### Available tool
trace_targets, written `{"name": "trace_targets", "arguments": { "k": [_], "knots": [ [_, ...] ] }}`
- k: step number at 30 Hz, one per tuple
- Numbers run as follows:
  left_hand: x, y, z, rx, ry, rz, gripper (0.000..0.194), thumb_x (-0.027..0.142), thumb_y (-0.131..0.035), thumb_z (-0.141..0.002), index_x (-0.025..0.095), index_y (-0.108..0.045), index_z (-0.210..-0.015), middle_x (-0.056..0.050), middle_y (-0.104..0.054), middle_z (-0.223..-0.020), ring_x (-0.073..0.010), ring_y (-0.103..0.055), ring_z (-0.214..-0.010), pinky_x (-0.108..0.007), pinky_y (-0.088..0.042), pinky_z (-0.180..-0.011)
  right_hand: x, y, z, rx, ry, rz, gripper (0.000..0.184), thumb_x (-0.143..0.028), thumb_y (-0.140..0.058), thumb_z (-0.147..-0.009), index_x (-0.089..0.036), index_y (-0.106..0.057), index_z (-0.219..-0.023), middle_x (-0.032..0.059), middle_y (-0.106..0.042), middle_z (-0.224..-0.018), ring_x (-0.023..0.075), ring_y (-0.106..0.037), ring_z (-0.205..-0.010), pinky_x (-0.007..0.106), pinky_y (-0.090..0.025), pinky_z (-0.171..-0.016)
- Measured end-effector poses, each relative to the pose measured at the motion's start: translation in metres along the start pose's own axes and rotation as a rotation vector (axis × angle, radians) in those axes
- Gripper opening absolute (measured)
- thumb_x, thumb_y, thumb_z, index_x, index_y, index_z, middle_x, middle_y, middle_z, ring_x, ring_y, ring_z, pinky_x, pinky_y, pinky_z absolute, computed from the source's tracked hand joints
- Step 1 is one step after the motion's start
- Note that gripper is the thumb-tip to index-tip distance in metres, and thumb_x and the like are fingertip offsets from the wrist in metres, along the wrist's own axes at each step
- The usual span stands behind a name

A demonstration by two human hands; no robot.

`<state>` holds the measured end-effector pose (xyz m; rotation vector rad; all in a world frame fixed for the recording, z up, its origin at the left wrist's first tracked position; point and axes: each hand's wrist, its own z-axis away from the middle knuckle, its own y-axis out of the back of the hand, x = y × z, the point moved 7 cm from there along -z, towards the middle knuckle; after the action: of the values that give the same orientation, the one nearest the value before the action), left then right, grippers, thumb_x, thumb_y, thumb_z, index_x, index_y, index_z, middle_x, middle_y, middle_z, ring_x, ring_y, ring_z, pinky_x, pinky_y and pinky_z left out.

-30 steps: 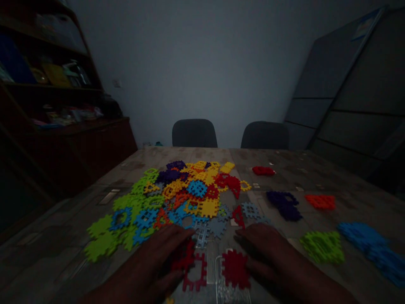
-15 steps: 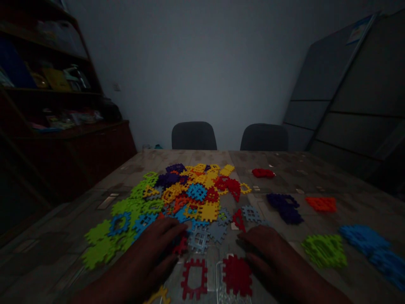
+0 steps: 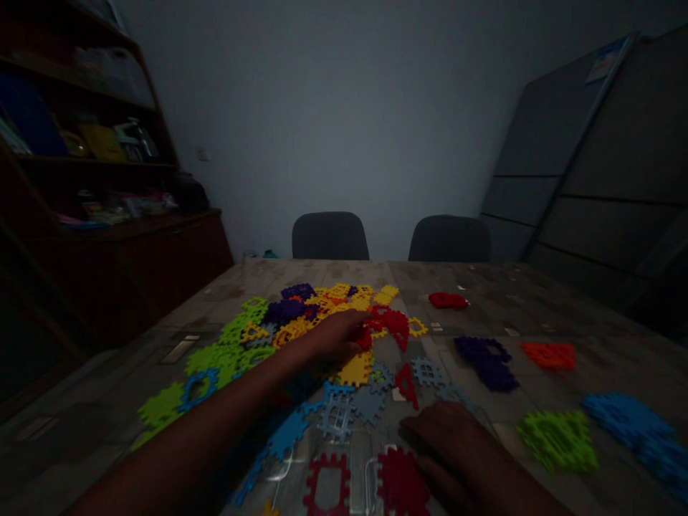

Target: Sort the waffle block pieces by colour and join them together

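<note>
My left hand stretches over a heap of flat toothed plastic building pieces. Its fingers and thumb are apart around a small red piece; no firm hold on it shows. A yellow square piece lies just below that hand. My right hand rests low on the table with loosely extended fingers, holding nothing visible. Beside it lies a dark red square piece, and left of this a red frame piece. Blue pieces show by my left forearm, which hides part of the heap.
Green pieces spread along the heap's left. On the right of the table stand separate groups: purple, orange, green, blue and red. Two chairs stand beyond the far edge.
My left hand has moved forward and right, from the near side of the heap to the red piece. Blue pieces now show near where it was. My right hand has barely moved.
</note>
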<state>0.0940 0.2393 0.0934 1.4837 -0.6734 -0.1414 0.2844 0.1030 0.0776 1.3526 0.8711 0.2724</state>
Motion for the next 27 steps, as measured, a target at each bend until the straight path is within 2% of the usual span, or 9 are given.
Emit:
{"name": "trace_targets", "arguments": {
  "k": [6,11,15,18,22,27],
  "knots": [
    [-0.004,-0.009,-0.008,-0.091,0.018,-0.024,0.061,0.027,-0.075,-0.089,0.019,-0.048,-0.144,-0.011,-0.064,-0.131,-0.0292,-0.063,-0.117,-0.051,-0.050,-0.102,-0.003,0.001,0.001,0.042,0.037,0.022,0.037,-0.005,-0.057,-0.086,-0.021,-0.066,-0.118,0.0089,-0.071,-0.110,0.0238,-0.063,-0.104,0.037,-0.045,-0.095],
    [-0.006,-0.008,-0.016,-0.106,0.003,-0.029,0.058,0.031,-0.077,-0.088,0.019,-0.052,-0.140,-0.010,-0.066,-0.125,-0.0275,-0.066,-0.110,-0.047,-0.053,-0.096,-0.008,0.003,0.001,0.039,0.035,0.018,0.035,-0.006,-0.057,-0.087,-0.023,-0.066,-0.115,0.0070,-0.071,-0.109,0.0232,-0.062,-0.102,0.035,-0.044,-0.094],
    [-0.004,-0.004,-0.016,-0.044,-0.023,-0.037,0.068,0.029,-0.078,-0.084,0.017,-0.048,-0.144,-0.012,-0.061,-0.135,-0.0299,-0.060,-0.120,-0.047,-0.048,-0.102,-0.007,0.002,0.000,0.012,0.021,0.033,0.032,-0.007,-0.056,-0.087,-0.023,-0.066,-0.113,0.0072,-0.071,-0.108,0.0233,-0.061,-0.101,0.035,-0.044,-0.093],
    [-0.006,-0.002,-0.011,-0.024,-0.023,-0.059,0.062,0.033,-0.074,-0.089,0.018,-0.049,-0.143,-0.013,-0.059,-0.138,-0.0315,-0.056,-0.126,-0.051,-0.044,-0.106,-0.005,0.000,-0.001,-0.008,0.003,0.027,0.030,-0.007,-0.055,-0.088,-0.021,-0.066,-0.112,0.0086,-0.070,-0.108,0.0241,-0.061,-0.101,0.036,-0.044,-0.092],
    [-0.010,-0.004,-0.007,-0.053,-0.002,-0.075,0.050,0.037,-0.070,-0.094,0.018,-0.054,-0.138,-0.012,-0.058,-0.137,-0.0309,-0.057,-0.125,-0.054,-0.045,-0.106,-0.006,-0.001,-0.001,-0.014,0.009,0.012,0.031,-0.006,-0.056,-0.087,-0.020,-0.067,-0.112,0.0092,-0.071,-0.110,0.0245,-0.061,-0.103,0.037,-0.044,-0.094],
    [-0.009,-0.011,-0.016,-0.140,-0.008,-0.052,0.045,0.038,-0.071,-0.094,0.018,-0.058,-0.132,-0.009,-0.066,-0.125,-0.0264,-0.066,-0.109,-0.048,-0.054,-0.095,-0.004,-0.002,0.001,-0.020,-0.002,-0.059,0.040,-0.012,-0.061,-0.087,-0.021,-0.064,-0.126,0.0097,-0.069,-0.120,0.0253,-0.059,-0.112,0.038,-0.042,-0.100]
  ]
}}
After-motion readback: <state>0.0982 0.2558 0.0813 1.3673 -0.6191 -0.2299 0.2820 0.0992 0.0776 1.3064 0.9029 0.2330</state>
